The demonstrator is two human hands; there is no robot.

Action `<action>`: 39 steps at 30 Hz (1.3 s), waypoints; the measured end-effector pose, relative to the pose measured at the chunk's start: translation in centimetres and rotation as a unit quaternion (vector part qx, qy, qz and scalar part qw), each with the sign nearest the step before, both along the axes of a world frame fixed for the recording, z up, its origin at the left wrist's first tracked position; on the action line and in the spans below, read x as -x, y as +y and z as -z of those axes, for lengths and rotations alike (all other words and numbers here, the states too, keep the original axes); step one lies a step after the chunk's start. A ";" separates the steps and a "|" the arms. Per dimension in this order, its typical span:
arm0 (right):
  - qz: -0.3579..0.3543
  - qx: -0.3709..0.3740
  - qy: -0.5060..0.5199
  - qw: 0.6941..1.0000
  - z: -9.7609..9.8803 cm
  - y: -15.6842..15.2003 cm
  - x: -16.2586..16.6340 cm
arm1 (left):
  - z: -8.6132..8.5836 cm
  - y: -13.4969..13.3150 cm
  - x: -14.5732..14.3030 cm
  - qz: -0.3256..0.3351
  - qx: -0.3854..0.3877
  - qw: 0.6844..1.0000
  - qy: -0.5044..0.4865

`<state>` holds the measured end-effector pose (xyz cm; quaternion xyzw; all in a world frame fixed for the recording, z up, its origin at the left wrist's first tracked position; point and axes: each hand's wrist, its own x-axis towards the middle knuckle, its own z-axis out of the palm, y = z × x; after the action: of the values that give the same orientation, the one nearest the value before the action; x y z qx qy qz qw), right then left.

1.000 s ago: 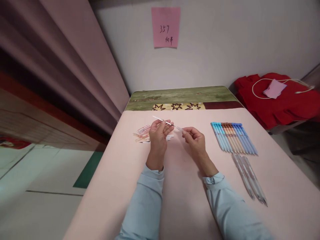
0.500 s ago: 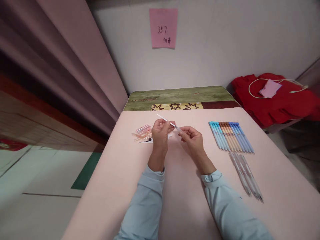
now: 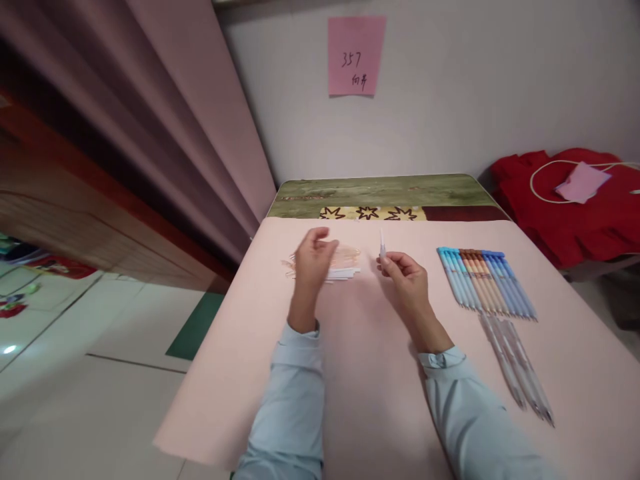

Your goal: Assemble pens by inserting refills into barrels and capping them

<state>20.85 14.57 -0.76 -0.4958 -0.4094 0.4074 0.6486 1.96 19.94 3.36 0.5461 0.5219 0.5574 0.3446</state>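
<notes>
My left hand [image 3: 313, 259] hovers over a small pile of pale orange pen parts [image 3: 346, 253] and white refills [image 3: 345, 274] on the pink table [image 3: 370, 373]. Its fingers are smeared by motion, and I cannot tell whether they hold anything. My right hand [image 3: 406, 277] is to the right of the pile, its fingers pinched on a small clear pen piece [image 3: 382, 247] that points upward. Both forearms are in light blue sleeves.
A row of blue and brown pens [image 3: 485, 280] lies to the right, with a few clear pens [image 3: 515, 363] nearer me. A green patterned mat [image 3: 375, 192] covers the far end. Red cloth [image 3: 565, 220] with a cable lies at the right, and a curtain [image 3: 200, 133] hangs at the left.
My hands have moved apart. The long white refill is gone from my left hand, which has gone to the pile. My right hand keeps the clear piece, now upright. The camera has panned left.
</notes>
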 end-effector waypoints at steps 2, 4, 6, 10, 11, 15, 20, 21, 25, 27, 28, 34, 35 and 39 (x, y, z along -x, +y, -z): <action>0.006 0.005 -0.002 1.000 0.1 0.0 -0.1 | 0.5 0.5 3.8 -0.096 -0.015 0.983 0.158; 0.011 0.012 -0.004 1.000 0.1 -0.1 0.0 | 1.4 0.7 6.7 -0.151 0.008 0.952 0.266; 0.012 0.017 -0.005 1.000 0.1 -0.2 0.2 | 2.5 0.7 8.1 -0.158 0.037 0.933 0.321; 0.010 0.022 0.002 1.000 0.0 -0.3 0.3 | 3.7 0.7 7.4 -0.114 0.054 0.916 0.381; 0.009 0.023 0.004 1.000 0.0 -0.4 0.4 | 3.7 0.8 7.1 -0.103 0.058 0.912 0.394; 0.010 0.029 0.001 1.000 -0.1 -0.4 0.3 | 2.9 0.9 6.6 -0.072 0.085 0.887 0.448; 0.011 0.032 0.007 0.999 -0.1 -0.3 0.3 | 2.0 0.9 6.7 -0.072 0.119 0.871 0.471; 0.011 0.033 0.007 0.999 -0.1 -0.3 0.4 | 1.9 0.9 6.6 -0.074 0.121 0.872 0.467; 0.009 0.036 0.009 0.999 -0.1 -0.3 0.4 | 2.2 1.1 6.8 -0.098 0.109 0.893 0.426; 0.008 0.034 0.010 0.999 -0.2 -0.3 0.3 | 2.3 1.3 7.2 -0.114 0.093 0.912 0.383; 0.009 0.033 0.009 0.999 -0.2 -0.3 0.3 | 2.3 1.4 7.4 -0.122 0.085 0.922 0.359; 0.016 0.029 0.001 0.999 -0.2 -0.3 0.1 | 1.9 1.4 8.6 -0.196 0.071 0.913 0.351; 0.015 0.029 0.002 0.999 -0.1 -0.3 0.1 | 1.9 1.3 8.5 -0.196 0.072 0.904 0.373; 0.017 0.031 0.002 0.999 0.0 -0.3 0.2 | 2.4 1.1 7.4 -0.129 0.073 0.891 0.430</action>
<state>20.69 14.30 -0.78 -0.5221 -0.3867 0.4094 0.6405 -5.43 21.09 0.98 0.6332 0.7243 0.2683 0.0508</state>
